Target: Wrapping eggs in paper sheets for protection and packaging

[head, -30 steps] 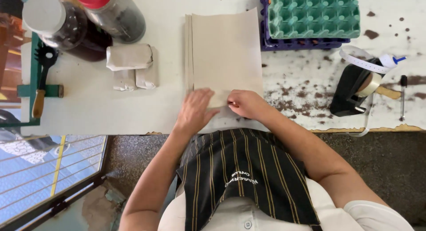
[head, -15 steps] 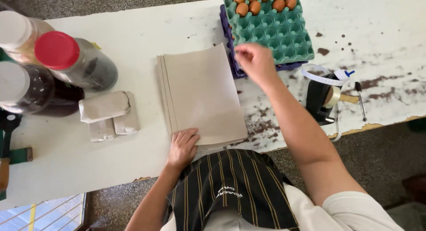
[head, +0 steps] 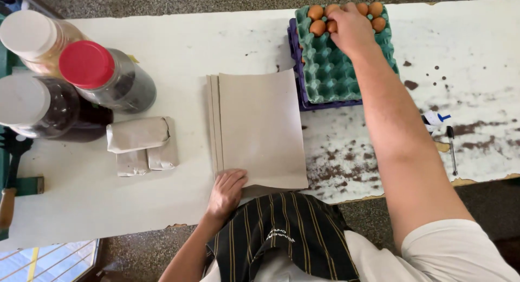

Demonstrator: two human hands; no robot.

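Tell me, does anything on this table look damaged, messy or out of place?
Yes: the white table is worn. Its paint is flaked into brown patches right of the brown paper stack, and the front edge is chipped. The eggs look intact, and nothing seems spilled.

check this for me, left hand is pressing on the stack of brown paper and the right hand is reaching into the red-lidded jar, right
Not quite. In the head view the right hand is on the brown eggs in the green egg tray, not in the red-lidded jar, which stands closed far to the left. The left hand is pressing on the stack of brown paper.
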